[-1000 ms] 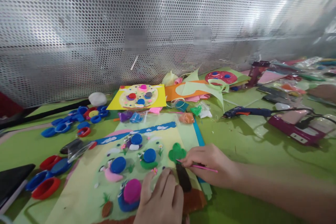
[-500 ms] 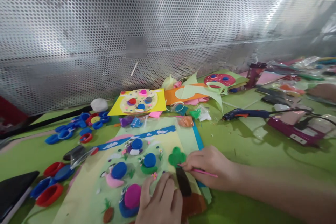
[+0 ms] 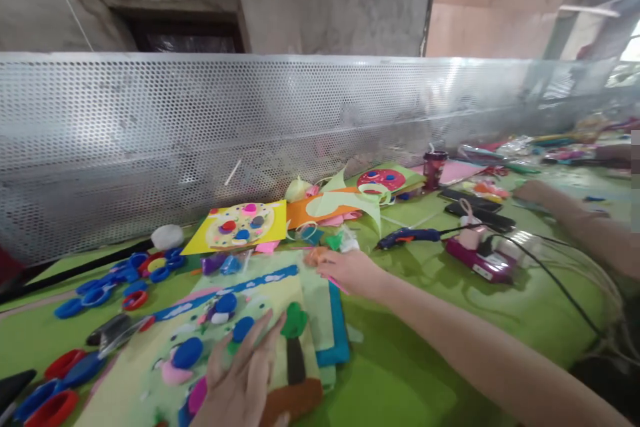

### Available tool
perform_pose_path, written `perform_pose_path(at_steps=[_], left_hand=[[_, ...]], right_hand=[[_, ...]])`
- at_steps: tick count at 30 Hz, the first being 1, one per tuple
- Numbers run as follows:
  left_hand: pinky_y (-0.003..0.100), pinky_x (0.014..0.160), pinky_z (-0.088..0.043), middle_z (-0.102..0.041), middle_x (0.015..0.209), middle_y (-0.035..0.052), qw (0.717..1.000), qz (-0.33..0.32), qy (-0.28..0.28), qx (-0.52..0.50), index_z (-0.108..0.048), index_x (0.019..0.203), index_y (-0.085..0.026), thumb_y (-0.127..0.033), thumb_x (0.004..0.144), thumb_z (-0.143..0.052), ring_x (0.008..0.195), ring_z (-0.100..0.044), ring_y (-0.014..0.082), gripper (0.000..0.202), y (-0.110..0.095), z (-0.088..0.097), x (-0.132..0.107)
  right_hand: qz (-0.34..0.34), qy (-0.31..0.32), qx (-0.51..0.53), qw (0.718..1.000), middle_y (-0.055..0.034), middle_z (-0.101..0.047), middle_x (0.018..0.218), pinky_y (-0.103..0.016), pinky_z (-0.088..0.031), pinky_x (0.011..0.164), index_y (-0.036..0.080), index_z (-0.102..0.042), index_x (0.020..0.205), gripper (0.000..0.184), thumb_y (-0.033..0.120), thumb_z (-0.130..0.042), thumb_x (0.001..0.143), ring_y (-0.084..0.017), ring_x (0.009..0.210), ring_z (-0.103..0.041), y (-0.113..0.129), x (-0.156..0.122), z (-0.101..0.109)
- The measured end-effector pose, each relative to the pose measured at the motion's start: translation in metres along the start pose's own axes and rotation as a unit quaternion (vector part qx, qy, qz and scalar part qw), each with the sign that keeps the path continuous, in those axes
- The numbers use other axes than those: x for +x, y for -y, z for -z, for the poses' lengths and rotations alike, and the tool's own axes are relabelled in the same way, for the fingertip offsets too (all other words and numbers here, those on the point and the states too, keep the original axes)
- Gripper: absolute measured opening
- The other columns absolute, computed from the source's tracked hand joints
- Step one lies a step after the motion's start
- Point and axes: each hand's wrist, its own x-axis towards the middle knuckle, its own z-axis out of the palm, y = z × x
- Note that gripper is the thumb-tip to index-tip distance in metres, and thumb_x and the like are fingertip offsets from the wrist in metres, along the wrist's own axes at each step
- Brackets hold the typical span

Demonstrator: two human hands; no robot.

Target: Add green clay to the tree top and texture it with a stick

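My left hand (image 3: 245, 367) lies with fingers spread on a pale craft picture (image 3: 135, 380), partly blurred. The picture bears snail shapes with bottle-cap shells, such as a blue cap (image 3: 187, 352), and a green clay tree crown (image 3: 294, 319) above a dark brown trunk (image 3: 295, 360). Farther up, my right hand (image 3: 350, 271) reaches past the picture's top right corner. Its fingers are closed round a thin pink stick (image 3: 339, 285) and touch a small bag of orange-brown clay (image 3: 316, 255). Part of the stick is hidden under the hand.
A glue gun (image 3: 410, 235) and a purple power strip (image 3: 480, 261) with cables lie to the right. Bottle caps (image 3: 95, 293) cover the left side. Behind stands a perforated metal panel (image 3: 150, 140). Another person's arm (image 3: 575, 217) comes in at far right.
My right hand has left the green tree crown and moved up to the orange-brown clay bag, keeping the pink stick. My left hand's fingers have spread. The view has tilted up and turned right.
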Motion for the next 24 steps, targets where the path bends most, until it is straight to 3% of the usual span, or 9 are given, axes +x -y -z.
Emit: perform_pose_path(at_steps=[2,4,7,9,12,16,18,20,24], left_hand=[[0.038,0.093,-0.036,-0.052,0.124,0.0088,0.998,0.036,0.018,-0.044,-0.043,0.115,-0.015,-0.026,0.077,-0.040,0.116,-0.046,0.0231,0.039,-0.001,-0.002,0.001],[0.044,0.106,-0.019,-0.053,0.123,0.0093,0.988,0.096,0.055,-0.111,-0.038,0.117,-0.017,-0.027,0.082,-0.036,0.120,-0.042,0.0232,0.036,-0.006,-0.006,-0.001],[0.050,0.109,-0.004,-0.048,0.128,0.0099,0.966,0.116,0.115,-0.199,-0.034,0.120,-0.020,-0.032,0.086,-0.032,0.125,-0.035,0.0238,0.036,-0.015,-0.012,-0.006],[0.055,0.107,-0.004,-0.052,0.123,0.0105,0.958,0.115,0.129,-0.230,-0.034,0.118,-0.021,-0.033,0.087,-0.029,0.123,-0.038,0.0254,0.034,-0.017,-0.014,-0.008],[0.059,0.105,-0.011,-0.055,0.119,0.0114,0.952,0.144,0.112,-0.244,-0.033,0.120,-0.020,-0.032,0.087,-0.024,0.121,-0.041,0.0281,0.036,-0.016,-0.015,-0.009],[0.039,0.091,-0.045,-0.044,0.132,0.0072,0.950,0.141,0.125,-0.250,-0.017,0.134,-0.025,-0.034,0.087,-0.034,0.117,-0.046,0.0232,0.051,-0.005,-0.019,-0.015],[0.030,0.083,-0.049,-0.041,0.134,0.0067,0.952,0.123,0.127,-0.251,-0.017,0.134,-0.026,-0.035,0.085,-0.040,0.115,-0.048,0.0209,0.055,-0.002,-0.021,-0.018],[0.035,0.091,-0.045,-0.042,0.134,0.0081,0.954,0.129,0.110,-0.249,-0.018,0.133,-0.024,-0.036,0.085,-0.041,0.117,-0.047,0.0228,0.054,-0.004,-0.022,-0.018],[0.056,0.105,-0.014,-0.047,0.129,0.0073,0.928,0.161,0.136,-0.306,-0.026,0.123,-0.025,-0.040,0.087,-0.035,0.115,-0.048,0.0274,0.040,-0.010,-0.017,-0.013]], right_hand=[[-0.014,0.016,-0.042,0.999,-0.0065,-0.057,0.108,-0.035,-0.051,0.074,0.016,-0.056,0.103,0.019,0.026,-0.050,0.088,-0.016,0.089,-0.058,-0.011,0.002,-0.001],[-0.012,0.029,-0.066,0.997,-0.0066,-0.056,0.108,-0.037,-0.050,0.076,0.016,-0.054,0.106,0.022,0.028,-0.051,0.088,-0.017,0.091,-0.057,-0.018,0.002,-0.003],[0.018,0.046,-0.079,0.996,-0.0069,-0.055,0.111,-0.038,-0.050,0.077,0.016,-0.053,0.110,0.025,0.028,-0.051,0.087,-0.019,0.093,-0.057,-0.024,0.000,-0.004],[0.024,0.046,-0.083,0.995,-0.0071,-0.054,0.112,-0.038,-0.050,0.077,0.016,-0.051,0.113,0.028,0.028,-0.052,0.087,-0.019,0.093,-0.057,-0.027,-0.001,-0.003],[-0.021,0.021,-0.100,0.995,-0.0072,-0.054,0.112,-0.039,-0.050,0.077,0.017,-0.050,0.114,0.029,0.028,-0.051,0.088,-0.019,0.093,-0.057,-0.034,-0.002,0.000],[-0.137,-0.052,-0.124,0.981,-0.0077,-0.053,0.116,-0.041,-0.047,0.082,0.018,-0.051,0.113,0.028,0.030,-0.050,0.088,-0.020,0.098,-0.055,-0.046,-0.002,0.002],[-0.196,-0.085,-0.126,0.969,-0.0079,-0.052,0.117,-0.041,-0.047,0.082,0.018,-0.051,0.114,0.029,0.030,-0.050,0.088,-0.020,0.099,-0.054,-0.051,-0.002,-0.001],[-0.234,-0.099,-0.118,0.960,-0.0081,-0.051,0.118,-0.042,-0.047,0.082,0.017,-0.050,0.115,0.030,0.031,-0.051,0.088,-0.021,0.099,-0.054,-0.053,-0.001,-0.006],[-0.264,-0.086,-0.076,0.958,-0.0079,-0.053,0.115,-0.042,-0.047,0.081,0.016,-0.050,0.114,0.032,0.032,-0.052,0.087,-0.021,0.098,-0.055,-0.054,0.006,-0.019]])
